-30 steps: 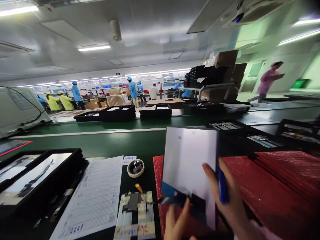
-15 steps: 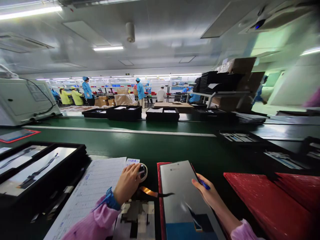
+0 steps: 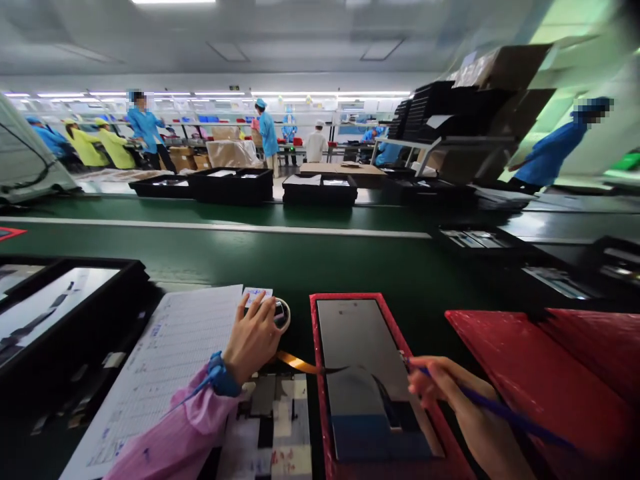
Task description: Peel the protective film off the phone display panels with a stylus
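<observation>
My left hand [image 3: 254, 333] lies palm down with its fingers stretched out, over a small white card [image 3: 258, 295] and against a cream tape roll [image 3: 285, 319]. A dark, glossy screen panel [image 3: 355, 347] rests on a red padded mat [image 3: 390, 469]. From beside my left hand, an orange flex cable [image 3: 297, 363] reaches the panel's left edge. My right hand [image 3: 445, 387] pinches a blue pen [image 3: 480, 400], its near end by the panel's right edge; motion blurs the fingers. Taped flat parts [image 3: 283, 413] lie between my left forearm and the mat.
A printed form [image 3: 165, 360] lies under my left forearm. Black trays [image 3: 133, 280] with panels stand to the left. More red padded sheets [image 3: 505, 347] are on the right. Beyond the green bench [image 3: 210, 257] are black bins [image 3: 320, 195] and several people working; one person in blue [image 3: 560, 150] is at right.
The panel has come down flat within the red mat. My right hand has shifted from its side and turned the pen. The view has tilted downward; my left hand stays by the roll.
</observation>
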`<state>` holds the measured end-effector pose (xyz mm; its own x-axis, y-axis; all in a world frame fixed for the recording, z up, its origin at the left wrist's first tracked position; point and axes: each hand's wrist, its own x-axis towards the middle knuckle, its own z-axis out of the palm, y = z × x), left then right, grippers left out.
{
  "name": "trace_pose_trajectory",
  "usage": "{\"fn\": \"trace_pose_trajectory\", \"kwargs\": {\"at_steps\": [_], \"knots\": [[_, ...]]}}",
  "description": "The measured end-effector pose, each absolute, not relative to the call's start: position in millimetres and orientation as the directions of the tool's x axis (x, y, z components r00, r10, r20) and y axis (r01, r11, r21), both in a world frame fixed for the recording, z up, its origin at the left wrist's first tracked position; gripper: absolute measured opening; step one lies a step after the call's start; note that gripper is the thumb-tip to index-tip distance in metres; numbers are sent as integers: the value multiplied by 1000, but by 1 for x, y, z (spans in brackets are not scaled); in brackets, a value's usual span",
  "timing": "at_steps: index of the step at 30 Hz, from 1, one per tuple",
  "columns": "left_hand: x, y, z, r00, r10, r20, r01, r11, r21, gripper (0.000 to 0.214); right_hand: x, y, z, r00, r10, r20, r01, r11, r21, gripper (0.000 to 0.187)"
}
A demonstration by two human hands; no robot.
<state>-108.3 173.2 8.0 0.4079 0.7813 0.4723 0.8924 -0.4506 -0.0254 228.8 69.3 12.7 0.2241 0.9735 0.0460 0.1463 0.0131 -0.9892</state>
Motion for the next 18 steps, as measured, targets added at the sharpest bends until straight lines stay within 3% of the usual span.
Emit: {"fn": "trace_pose_trajectory", "kwargs": {"at_steps": [6, 12, 18], "knots": [[-114, 175, 3, 344, 762, 549, 896, -442, 53, 41, 207, 59, 11, 70, 992, -101, 216, -113, -970, 32], [-118, 183, -7, 410, 730, 546, 838, -538, 91, 43, 188, 64, -3, 125, 987, 97, 489, 23, -872, 45], [-119, 182, -5, 392, 732, 558, 839, -533, 110, 39, 187, 65, -21, 107, 968, 227, 561, 129, -818, 47]]}}
